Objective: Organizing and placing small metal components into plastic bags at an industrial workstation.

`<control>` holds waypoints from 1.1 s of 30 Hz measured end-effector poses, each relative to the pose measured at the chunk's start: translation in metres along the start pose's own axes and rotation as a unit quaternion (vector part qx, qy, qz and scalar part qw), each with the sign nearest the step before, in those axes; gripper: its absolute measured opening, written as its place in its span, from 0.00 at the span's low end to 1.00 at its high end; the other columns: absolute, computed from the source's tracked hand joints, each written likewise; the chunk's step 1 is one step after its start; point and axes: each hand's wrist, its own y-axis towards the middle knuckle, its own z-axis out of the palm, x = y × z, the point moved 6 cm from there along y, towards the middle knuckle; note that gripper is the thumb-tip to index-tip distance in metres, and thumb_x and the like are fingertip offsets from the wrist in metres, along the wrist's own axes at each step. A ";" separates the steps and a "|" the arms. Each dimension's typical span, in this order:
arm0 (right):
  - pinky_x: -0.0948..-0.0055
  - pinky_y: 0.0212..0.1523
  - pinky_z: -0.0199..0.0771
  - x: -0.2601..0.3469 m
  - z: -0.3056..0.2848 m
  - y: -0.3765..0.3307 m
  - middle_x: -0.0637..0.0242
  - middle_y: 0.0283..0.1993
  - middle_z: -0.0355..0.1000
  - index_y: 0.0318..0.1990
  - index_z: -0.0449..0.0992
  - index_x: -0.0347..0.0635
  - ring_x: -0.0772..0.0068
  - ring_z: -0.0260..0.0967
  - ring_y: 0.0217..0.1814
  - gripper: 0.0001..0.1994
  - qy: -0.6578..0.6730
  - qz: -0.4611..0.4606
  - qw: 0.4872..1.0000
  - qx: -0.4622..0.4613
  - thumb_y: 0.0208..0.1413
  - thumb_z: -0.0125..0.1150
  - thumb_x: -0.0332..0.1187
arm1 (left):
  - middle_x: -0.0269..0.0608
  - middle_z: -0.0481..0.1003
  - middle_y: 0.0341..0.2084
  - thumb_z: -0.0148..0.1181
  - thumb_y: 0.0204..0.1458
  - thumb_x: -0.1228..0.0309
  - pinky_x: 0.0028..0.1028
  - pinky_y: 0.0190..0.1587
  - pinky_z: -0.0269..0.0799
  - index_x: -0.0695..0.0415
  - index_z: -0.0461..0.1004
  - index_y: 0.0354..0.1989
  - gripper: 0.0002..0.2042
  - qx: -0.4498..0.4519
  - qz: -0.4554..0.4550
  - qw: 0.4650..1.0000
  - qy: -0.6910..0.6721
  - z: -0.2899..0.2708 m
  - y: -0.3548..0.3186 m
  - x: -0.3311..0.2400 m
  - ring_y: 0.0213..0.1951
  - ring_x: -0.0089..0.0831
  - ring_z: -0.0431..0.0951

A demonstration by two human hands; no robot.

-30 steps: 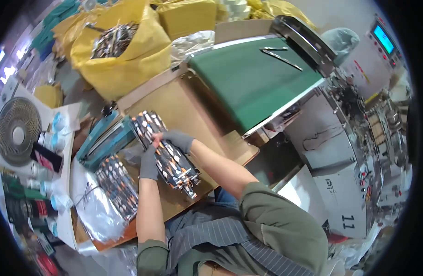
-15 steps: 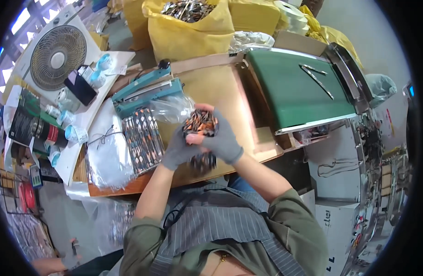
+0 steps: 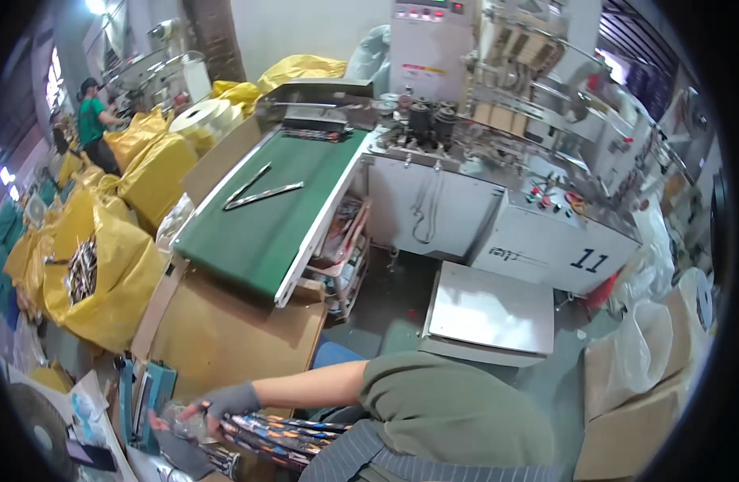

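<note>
Patterned stick bundle [image 3: 285, 436] gathered at the near edge of the brown table [image 3: 221, 333]; two sticks [image 3: 265, 195] uncollected on the green conveyor belt [image 3: 245, 249]
Long axis left to right, one end pointing left; right hand [image 3: 231, 400] curled beside that end, left hand [image 3: 185, 455] bent by clear plastic [image 3: 181, 420]; whether either grips, I cannot tell.

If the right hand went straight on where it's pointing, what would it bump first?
Probably the clear plastic just ahead of the right hand, then maybe the left hand. Depth is hard to judge, so right hand and plastic may be touching.
</note>
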 end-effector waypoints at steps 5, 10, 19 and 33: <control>0.74 0.42 0.70 -0.053 -0.070 0.064 0.66 0.48 0.69 0.46 0.68 0.43 0.78 0.68 0.44 0.17 -0.134 -0.176 0.969 0.109 0.55 0.56 0.43 | 0.37 0.69 0.34 0.45 0.58 0.60 0.29 0.37 0.70 0.55 0.66 0.51 0.17 0.123 0.244 0.907 0.320 0.037 -0.027 -0.074 0.28 0.34 0.71; 0.71 0.42 0.70 -0.017 -0.046 -0.016 0.67 0.41 0.73 0.43 0.72 0.48 0.74 0.69 0.43 0.17 -0.011 -0.049 0.999 -0.021 0.57 0.50 0.50 | 0.65 0.65 0.51 0.50 0.52 0.44 0.55 0.46 0.62 0.64 0.65 0.51 0.32 -0.052 -0.054 0.991 -0.108 0.022 -0.044 0.049 0.45 0.49 0.70; 0.56 0.31 0.69 -0.030 -0.057 -0.141 0.52 0.30 0.71 0.37 0.74 0.42 0.48 0.70 0.31 0.18 -0.685 0.141 0.661 -0.270 0.49 0.57 0.48 | 0.41 0.65 0.33 0.58 0.45 0.68 0.30 0.43 0.65 0.61 0.64 0.46 0.19 0.030 0.120 0.991 -0.049 0.058 -0.059 0.025 0.37 0.31 0.68; 0.57 0.30 0.69 0.184 -0.002 -0.027 0.58 0.26 0.71 0.28 0.70 0.46 0.51 0.71 0.30 0.05 -0.744 -0.274 0.512 -0.330 0.43 0.57 0.32 | 0.53 0.75 0.29 0.56 0.48 0.60 0.42 0.37 0.69 0.57 0.77 0.36 0.14 -0.154 0.197 0.944 0.216 -0.046 0.063 -0.054 0.34 0.50 0.75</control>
